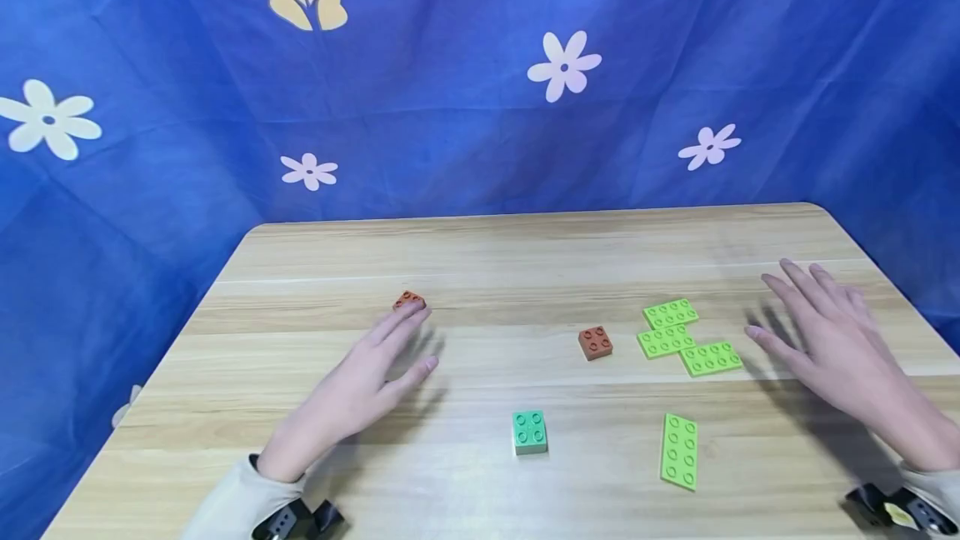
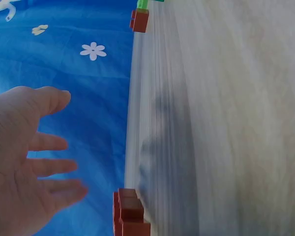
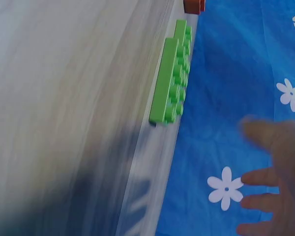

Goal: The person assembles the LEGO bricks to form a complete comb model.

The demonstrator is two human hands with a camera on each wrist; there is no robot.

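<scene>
My left hand [image 1: 360,386] hovers over the left part of the table with fingers extended and thumb apart, holding nothing. Its fingertips overlap a reddish-brown brick [image 1: 408,299] in the head view; in the left wrist view brown bricks [image 2: 132,216] show below the fingers. Over on the right, my right hand [image 1: 840,340] is spread above the table, also holding nothing. Nearest to it lies a light green flat brick [image 1: 711,358], touching a cluster with another light green brick [image 1: 667,341] and a third one [image 1: 671,313]. The right wrist view shows these green bricks [image 3: 164,83] edge-on.
A brown square brick [image 1: 596,342] sits left of the green cluster. Nearer the front are a teal-green square brick [image 1: 530,432] and a single light green flat brick [image 1: 679,451]. A blue flowered cloth [image 1: 450,107] hangs behind the wooden table [image 1: 525,257].
</scene>
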